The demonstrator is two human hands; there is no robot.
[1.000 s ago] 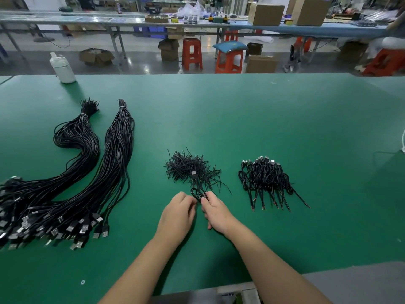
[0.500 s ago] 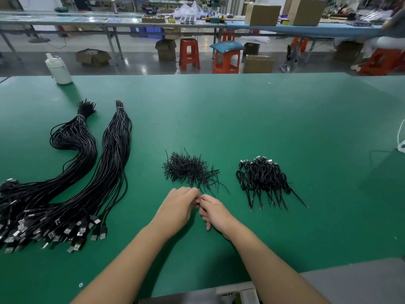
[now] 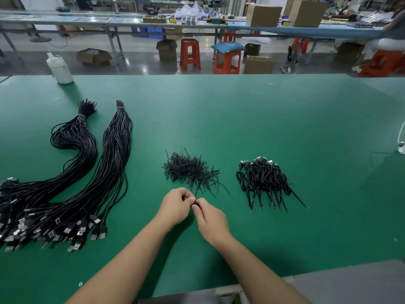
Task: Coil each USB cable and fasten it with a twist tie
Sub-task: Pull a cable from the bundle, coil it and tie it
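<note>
My left hand (image 3: 175,207) and my right hand (image 3: 211,218) meet just below the heap of black twist ties (image 3: 190,170). Between their fingertips they pinch a small coiled black USB cable (image 3: 194,204), mostly hidden by the fingers, with a thin tie end sticking up from it. Two long bundles of uncoiled USB cables (image 3: 65,183) lie at the left, plugs toward me. A pile of coiled, tied cables (image 3: 263,178) sits to the right of the ties.
A white plastic bottle (image 3: 59,69) stands at the far left of the green table (image 3: 241,119). A white cable (image 3: 402,139) enters at the right edge. A grey surface (image 3: 350,286) borders the near right corner. Stools, boxes and benches stand beyond the table.
The coil visible above the fingers a second ago is now closed between both hands. The hands have drawn together and slightly toward me, away from the tie heap.
</note>
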